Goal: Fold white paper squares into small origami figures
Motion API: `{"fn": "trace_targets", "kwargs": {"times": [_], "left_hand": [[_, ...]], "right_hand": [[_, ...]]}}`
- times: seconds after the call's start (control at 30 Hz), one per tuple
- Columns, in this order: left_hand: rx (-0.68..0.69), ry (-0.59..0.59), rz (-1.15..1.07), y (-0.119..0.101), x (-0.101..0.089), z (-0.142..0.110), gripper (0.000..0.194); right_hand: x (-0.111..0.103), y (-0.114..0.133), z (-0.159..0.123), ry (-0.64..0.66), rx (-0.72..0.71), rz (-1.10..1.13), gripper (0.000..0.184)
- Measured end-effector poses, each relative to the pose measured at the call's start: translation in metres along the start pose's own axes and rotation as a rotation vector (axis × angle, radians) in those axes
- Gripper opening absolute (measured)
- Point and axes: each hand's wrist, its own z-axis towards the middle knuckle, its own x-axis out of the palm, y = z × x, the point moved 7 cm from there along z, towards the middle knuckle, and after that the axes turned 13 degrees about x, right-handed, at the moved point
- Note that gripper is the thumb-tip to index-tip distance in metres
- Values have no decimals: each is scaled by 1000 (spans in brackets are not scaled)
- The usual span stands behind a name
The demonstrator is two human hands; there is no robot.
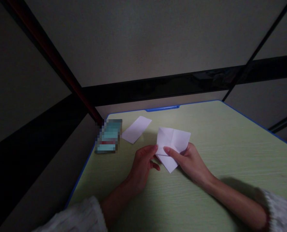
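A folded sheet of white paper (173,140) with crease lines is held up over the table between both hands. Its lower part comes to a point, and its upper part spreads into a wider panel. My left hand (143,162) pinches the paper's left edge between thumb and fingers. My right hand (190,159) grips it from the right, thumb lying across the front near the fold and the other fingers hidden behind. Beyond my left hand lies another folded white paper strip (137,129), flat on the table and touched by neither hand.
The pale wood-grain table (230,141) has a blue rim, with a blue handle-like strip (162,109) at its far edge. A pixelated, phone-like teal rectangle (109,135) lies at the left edge. Grey panels with dark bands (157,87) stand behind and to the left.
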Motion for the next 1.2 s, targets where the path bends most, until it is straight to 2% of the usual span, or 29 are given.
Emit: {"fn": "trace_targets", "kwargs": {"times": [0.13,0.37,0.6,0.77,0.9,1.0,1.07,1.2], "left_hand": [[-52,43,-28,2,2,1,33],[-94,125,104,5,9,-2,43],[-57,245,136,4,13,-3,39],[-1,205,220,3,9,-1,27],[65,168,312,0,6,1,27],[125,123,355,-5,2,3,29],[162,107,378,-8,1,4,30],[209,133,419,-10,2,3,29]], "right_hand": [[2,3,-2,15,-86,-93,23],[2,1,-4,-12,-155,-228,26],[1,4,-3,5,-196,-279,22],[2,3,-1,61,-167,-222,23],[6,2,-1,147,-149,-130,26],[10,4,-1,211,-176,-97,16],[11,6,-1,212,-193,-100,8],[9,8,1,199,-176,-53,16]]}}
